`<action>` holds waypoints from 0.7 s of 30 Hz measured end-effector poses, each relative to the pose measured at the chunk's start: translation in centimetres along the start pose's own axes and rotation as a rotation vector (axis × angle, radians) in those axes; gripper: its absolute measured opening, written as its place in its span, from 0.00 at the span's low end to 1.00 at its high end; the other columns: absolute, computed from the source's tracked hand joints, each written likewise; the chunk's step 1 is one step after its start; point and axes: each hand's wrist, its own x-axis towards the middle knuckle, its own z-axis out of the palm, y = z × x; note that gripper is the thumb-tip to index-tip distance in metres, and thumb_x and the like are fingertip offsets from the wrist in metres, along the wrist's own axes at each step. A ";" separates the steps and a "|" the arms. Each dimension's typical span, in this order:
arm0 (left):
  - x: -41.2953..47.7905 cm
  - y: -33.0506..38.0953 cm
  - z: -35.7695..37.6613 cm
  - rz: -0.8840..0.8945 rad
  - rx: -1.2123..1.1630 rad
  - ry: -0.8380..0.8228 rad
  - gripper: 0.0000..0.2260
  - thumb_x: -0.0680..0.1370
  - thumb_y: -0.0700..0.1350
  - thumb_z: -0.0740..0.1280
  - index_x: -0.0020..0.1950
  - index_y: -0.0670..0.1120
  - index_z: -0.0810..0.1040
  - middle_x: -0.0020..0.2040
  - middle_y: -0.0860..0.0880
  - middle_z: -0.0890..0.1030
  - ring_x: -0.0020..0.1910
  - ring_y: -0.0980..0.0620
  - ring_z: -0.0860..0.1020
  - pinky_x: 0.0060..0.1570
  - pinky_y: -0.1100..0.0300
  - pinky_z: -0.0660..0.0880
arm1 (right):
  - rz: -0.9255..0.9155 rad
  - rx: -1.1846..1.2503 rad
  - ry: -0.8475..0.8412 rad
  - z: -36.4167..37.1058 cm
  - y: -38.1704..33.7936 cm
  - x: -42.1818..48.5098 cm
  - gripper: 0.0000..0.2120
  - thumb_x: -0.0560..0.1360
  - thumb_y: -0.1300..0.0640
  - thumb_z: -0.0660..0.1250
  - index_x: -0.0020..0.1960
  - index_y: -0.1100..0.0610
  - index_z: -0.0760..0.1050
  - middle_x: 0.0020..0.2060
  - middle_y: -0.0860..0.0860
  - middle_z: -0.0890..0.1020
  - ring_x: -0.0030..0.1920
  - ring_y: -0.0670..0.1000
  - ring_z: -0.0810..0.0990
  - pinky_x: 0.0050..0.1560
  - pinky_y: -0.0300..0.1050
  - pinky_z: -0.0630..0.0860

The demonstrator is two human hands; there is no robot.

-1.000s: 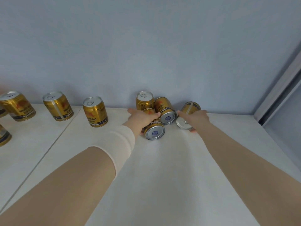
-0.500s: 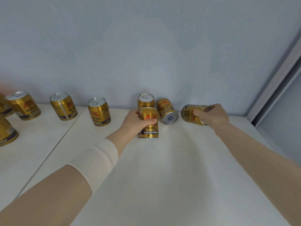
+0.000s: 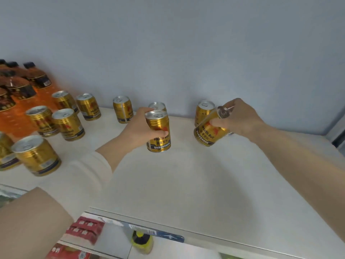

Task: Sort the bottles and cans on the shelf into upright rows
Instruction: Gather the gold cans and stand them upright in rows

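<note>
From the head view, your left hand [image 3: 139,128] was wrapped round a gold can [image 3: 158,131] from its left side. The thumb lay across the front of the label and the other fingers [image 3: 143,110] curled behind the rim. That can stood upright on the white shelf [image 3: 186,184], just in front of another upright can [image 3: 157,106] at the back wall.

Your right hand [image 3: 240,118] gripped a second gold can [image 3: 211,130] near its top, fingertips [image 3: 214,123] curled onto the body and the thumb up by the silver lid. This can was tilted, lid towards your hand and base down and to the left. You could not tell whether its base touched the shelf. An upright can [image 3: 204,109] stood close behind it.

Further left, more gold cans [image 3: 68,124] stood upright in loose rows, with orange bottles [image 3: 37,79] behind them.
</note>
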 end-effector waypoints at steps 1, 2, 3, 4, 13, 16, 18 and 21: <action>-0.4 -0.6 -1.5 0.022 0.059 -0.001 0.30 0.65 0.43 0.78 0.61 0.48 0.67 0.57 0.51 0.75 0.55 0.53 0.75 0.54 0.59 0.71 | -0.016 -0.033 -0.021 1.4 -1.0 -0.4 0.28 0.65 0.52 0.73 0.60 0.57 0.68 0.53 0.52 0.76 0.46 0.50 0.75 0.46 0.47 0.78; -0.6 -1.2 -2.9 0.053 0.129 -0.010 0.29 0.65 0.42 0.78 0.61 0.49 0.67 0.56 0.52 0.74 0.55 0.54 0.74 0.53 0.59 0.70 | -0.044 -0.088 -0.037 2.7 -2.2 -0.9 0.27 0.65 0.52 0.73 0.60 0.58 0.69 0.53 0.56 0.77 0.45 0.50 0.75 0.46 0.46 0.78; -0.8 -1.8 -4.3 0.076 0.206 -0.022 0.30 0.65 0.43 0.78 0.63 0.48 0.68 0.55 0.52 0.74 0.55 0.54 0.74 0.53 0.60 0.69 | -0.068 -0.140 -0.056 4.1 -3.4 -1.4 0.26 0.66 0.52 0.73 0.60 0.60 0.70 0.53 0.59 0.78 0.42 0.50 0.75 0.43 0.45 0.77; -0.8 -2.7 -5.8 0.095 0.270 -0.030 0.31 0.65 0.44 0.78 0.64 0.47 0.68 0.55 0.52 0.74 0.55 0.53 0.74 0.52 0.60 0.69 | -0.091 -0.174 -0.074 5.5 -4.6 -1.9 0.25 0.67 0.52 0.72 0.59 0.62 0.71 0.52 0.61 0.78 0.41 0.50 0.77 0.41 0.45 0.76; 2.5 -10.3 -13.1 0.185 0.522 -0.139 0.37 0.62 0.48 0.79 0.66 0.44 0.66 0.61 0.46 0.73 0.61 0.47 0.73 0.59 0.49 0.72 | -0.022 -0.369 -0.049 16.1 -10.2 -2.7 0.31 0.63 0.48 0.73 0.62 0.58 0.69 0.57 0.55 0.73 0.52 0.55 0.77 0.47 0.49 0.78; 3.9 -11.5 -13.2 0.167 0.514 -0.176 0.38 0.64 0.48 0.79 0.67 0.43 0.63 0.61 0.45 0.72 0.61 0.46 0.72 0.56 0.52 0.72 | 0.036 -0.430 -0.032 17.5 -10.4 -2.4 0.31 0.65 0.48 0.72 0.65 0.56 0.67 0.59 0.55 0.69 0.56 0.55 0.75 0.48 0.47 0.74; 5.0 -12.0 -13.0 0.158 0.515 -0.189 0.39 0.63 0.49 0.79 0.68 0.43 0.63 0.62 0.45 0.71 0.61 0.46 0.72 0.56 0.54 0.72 | 0.051 -0.456 -0.002 18.0 -10.4 -1.9 0.30 0.66 0.47 0.72 0.64 0.56 0.68 0.59 0.55 0.69 0.57 0.56 0.74 0.46 0.46 0.72; 6.1 -12.4 -12.7 0.158 0.499 -0.197 0.39 0.63 0.49 0.79 0.69 0.44 0.64 0.62 0.45 0.70 0.62 0.46 0.72 0.55 0.56 0.71 | 0.044 -0.451 0.033 18.6 -10.3 -1.0 0.29 0.66 0.47 0.71 0.63 0.57 0.69 0.58 0.56 0.70 0.58 0.56 0.73 0.48 0.47 0.72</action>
